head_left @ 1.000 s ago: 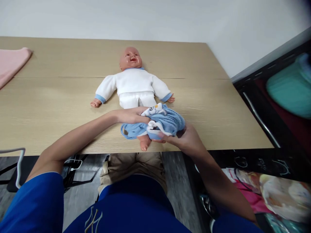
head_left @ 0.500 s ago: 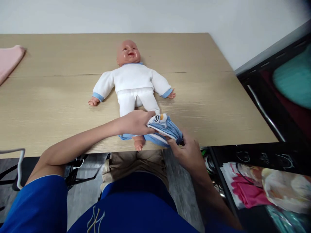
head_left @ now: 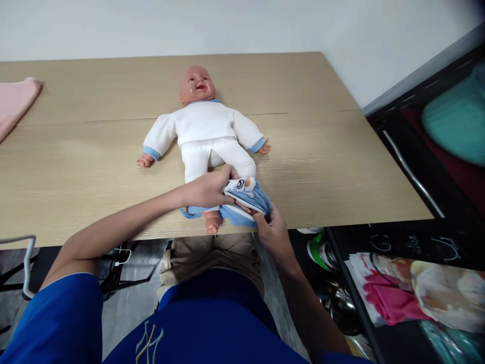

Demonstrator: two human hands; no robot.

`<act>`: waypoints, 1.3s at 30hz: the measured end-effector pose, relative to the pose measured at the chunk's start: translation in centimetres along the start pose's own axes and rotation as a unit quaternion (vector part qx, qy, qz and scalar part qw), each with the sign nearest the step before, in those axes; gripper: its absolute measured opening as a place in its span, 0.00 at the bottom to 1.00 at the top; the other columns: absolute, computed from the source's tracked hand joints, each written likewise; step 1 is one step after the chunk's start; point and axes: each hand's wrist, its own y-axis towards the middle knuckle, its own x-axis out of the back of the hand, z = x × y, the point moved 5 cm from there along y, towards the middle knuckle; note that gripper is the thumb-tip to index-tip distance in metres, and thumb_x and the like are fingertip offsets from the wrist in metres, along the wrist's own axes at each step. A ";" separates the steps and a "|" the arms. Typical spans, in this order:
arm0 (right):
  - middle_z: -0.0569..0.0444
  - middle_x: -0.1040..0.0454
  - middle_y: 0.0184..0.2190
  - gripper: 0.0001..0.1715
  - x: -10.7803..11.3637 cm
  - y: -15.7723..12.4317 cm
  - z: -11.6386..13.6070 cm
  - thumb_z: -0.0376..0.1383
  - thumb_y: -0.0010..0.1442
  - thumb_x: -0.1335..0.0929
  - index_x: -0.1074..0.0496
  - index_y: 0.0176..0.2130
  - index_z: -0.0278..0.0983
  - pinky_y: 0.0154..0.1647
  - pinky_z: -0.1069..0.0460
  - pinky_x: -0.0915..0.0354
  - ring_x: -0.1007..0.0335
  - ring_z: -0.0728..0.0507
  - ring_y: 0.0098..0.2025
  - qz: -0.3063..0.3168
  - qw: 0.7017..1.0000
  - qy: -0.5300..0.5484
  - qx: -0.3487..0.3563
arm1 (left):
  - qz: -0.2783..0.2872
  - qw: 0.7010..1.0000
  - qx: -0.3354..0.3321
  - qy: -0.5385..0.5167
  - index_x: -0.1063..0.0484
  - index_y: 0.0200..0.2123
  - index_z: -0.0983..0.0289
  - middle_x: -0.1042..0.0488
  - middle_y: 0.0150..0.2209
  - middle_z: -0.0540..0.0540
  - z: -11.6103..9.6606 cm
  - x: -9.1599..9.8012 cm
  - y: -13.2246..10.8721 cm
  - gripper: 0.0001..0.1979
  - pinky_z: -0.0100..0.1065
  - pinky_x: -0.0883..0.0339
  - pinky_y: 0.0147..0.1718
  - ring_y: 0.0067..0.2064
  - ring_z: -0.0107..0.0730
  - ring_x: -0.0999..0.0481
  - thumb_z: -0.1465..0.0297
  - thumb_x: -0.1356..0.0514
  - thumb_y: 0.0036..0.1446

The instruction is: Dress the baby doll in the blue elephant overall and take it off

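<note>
A baby doll [head_left: 206, 121] lies face up, its head away from me, in a white top with blue cuffs and white trousers. Bunched around its lower legs are blue-and-white baby pants [head_left: 261, 199] with a cartoon print. One bare doll foot [head_left: 212, 222] sticks out near the table's front edge; the other is hidden by cloth and my fingers. My left hand [head_left: 212, 188] grips the upper edge of the pants beside the doll's leg. With thumb and fingers, my right hand [head_left: 271, 225] pinches the gathered cloth from the right.
The wooden table [head_left: 322, 151] meets a white wall. A pink cloth [head_left: 17, 103] lies at its far left. To the right stands a black rack [head_left: 417, 177] with a teal item [head_left: 458, 119] and, lower down, bagged things and a pink cloth [head_left: 396, 298].
My right hand has drawn in to the left with the gathered cloth, closer to the doll's leg. My left hand has shifted slightly left, still gripping the pants.
</note>
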 end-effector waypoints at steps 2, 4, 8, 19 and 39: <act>0.44 0.15 0.59 0.26 -0.7 -0.2 0.0 0.47 0.73 0.27 0.28 0.65 0.42 0.70 0.36 0.22 0.17 0.33 0.61 0.014 0.999 0.031 0.000 | -0.016 0.998 -0.029 -0.047 0.36 0.58 0.60 0.19 0.52 0.60 0.2 0.2 0.1 0.25 0.43 0.23 0.49 0.49 0.45 0.17 0.62 0.32 0.62; 0.45 0.16 0.60 0.33 -1.0 -0.1 0.4 0.47 0.72 0.25 0.33 0.69 0.45 0.66 0.39 0.20 0.16 0.35 0.60 0.008 0.998 0.063 0.015 | -0.024 0.995 -0.067 -0.072 0.37 0.59 0.61 0.20 0.54 0.61 -0.2 0.5 0.0 0.25 0.43 0.22 0.52 0.53 0.46 0.17 0.62 0.34 0.65; 0.42 0.20 0.67 0.42 -0.7 0.9 1.6 0.51 0.70 0.22 0.36 0.73 0.46 0.69 0.39 0.22 0.17 0.35 0.64 -0.019 0.994 0.089 0.068 | -0.026 0.993 -0.108 -0.045 0.35 0.60 0.61 0.19 0.53 0.61 -1.2 1.5 -0.3 0.22 0.42 0.23 0.51 0.51 0.45 0.16 0.61 0.35 0.68; 0.48 0.12 0.54 0.33 2.4 6.9 3.4 0.59 0.68 0.18 0.20 0.59 0.44 0.62 0.39 0.20 0.15 0.31 0.58 0.206 0.977 0.044 0.034 | 0.047 0.991 -0.111 -0.054 0.20 0.49 0.63 0.14 0.43 0.54 -1.3 3.3 0.4 0.16 0.37 0.28 0.46 0.43 0.39 0.18 0.55 0.30 0.73; 0.53 0.24 0.40 0.18 1.4 13.2 7.5 0.55 0.75 0.23 0.20 0.44 0.44 0.55 0.41 0.27 0.28 0.38 0.44 0.256 0.935 -0.093 0.226 | -0.140 0.982 0.086 0.097 0.26 0.53 0.60 0.21 0.46 0.57 -2.6 4.4 -8.0 0.24 0.44 0.30 0.50 0.49 0.48 0.22 0.47 0.27 0.73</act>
